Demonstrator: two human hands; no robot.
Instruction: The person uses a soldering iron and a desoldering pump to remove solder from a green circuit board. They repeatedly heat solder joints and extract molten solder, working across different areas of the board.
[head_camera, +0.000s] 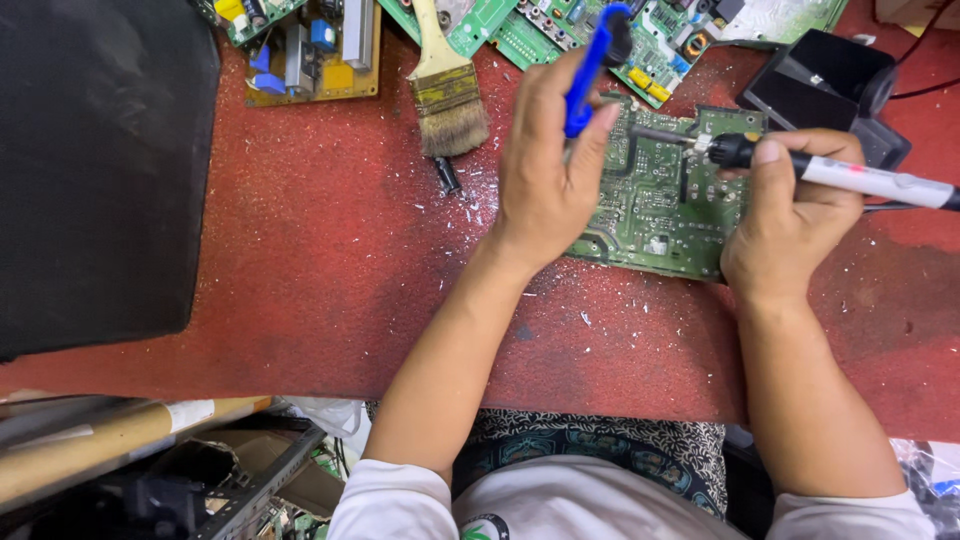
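Now your left hand (545, 150) pinches a blue plastic desoldering pump (590, 65), upright, just above the green rectangular circuit board (655, 200). Your right hand (790, 215) grips a white-handled soldering iron (800, 165); its long axis runs left-right, tip touching the board's top edge. Board lies between both hands, approx. equally near.

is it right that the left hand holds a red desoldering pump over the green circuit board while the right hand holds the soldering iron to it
Not quite: the head view shows the desoldering pump in the left hand is blue, not red. It is held over the green circuit board while the right hand holds the soldering iron to it.
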